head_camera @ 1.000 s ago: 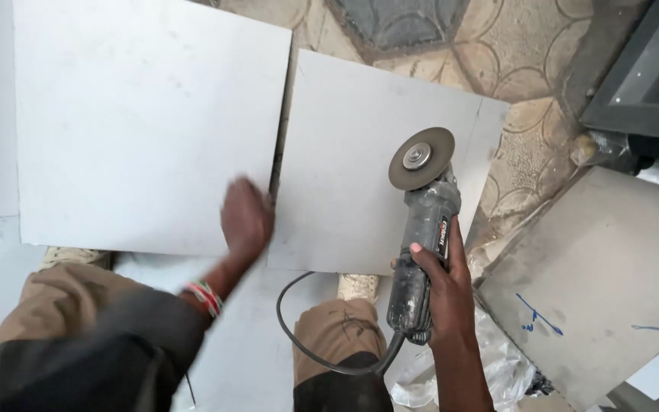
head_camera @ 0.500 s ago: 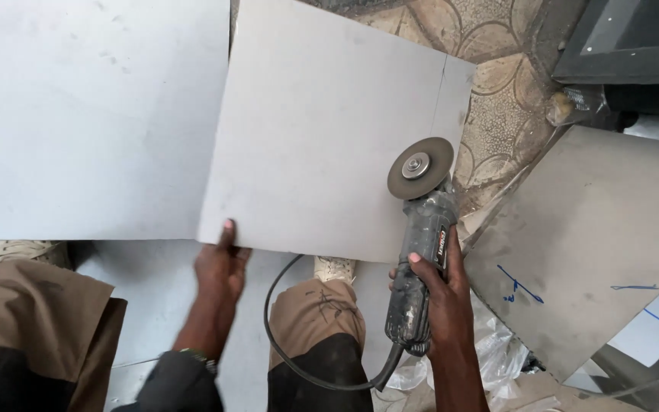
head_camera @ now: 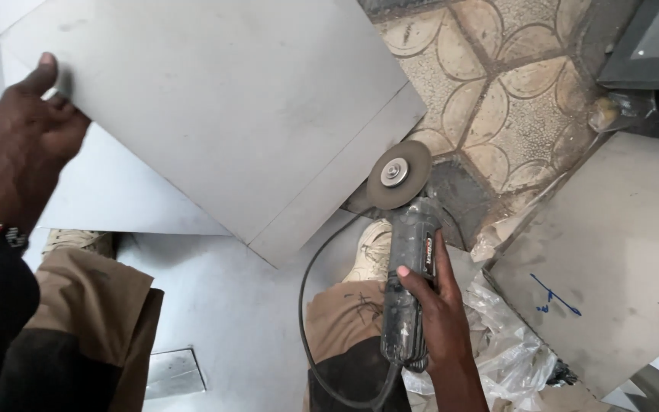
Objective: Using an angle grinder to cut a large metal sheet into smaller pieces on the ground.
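Right grip: I see my right hand (head_camera: 440, 305) wrapped tight around the angle grinder (head_camera: 409, 275) body.
Left grip: my left hand (head_camera: 32, 114) pinches the grey tile (head_camera: 215, 114) at its far-left corner, thumb on top.
Grinder: its disc (head_camera: 398, 174) sits just beside the tile's right edge.
Tile: tilted, lying over another tile (head_camera: 116, 198).
Cable (head_camera: 306, 305): loops below the tile.

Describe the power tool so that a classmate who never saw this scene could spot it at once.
Start at the big grey tile lifted by the left hand. Beside its lower right edge the right hand grips an angle grinder: grey body, round disc, trailing black cord.
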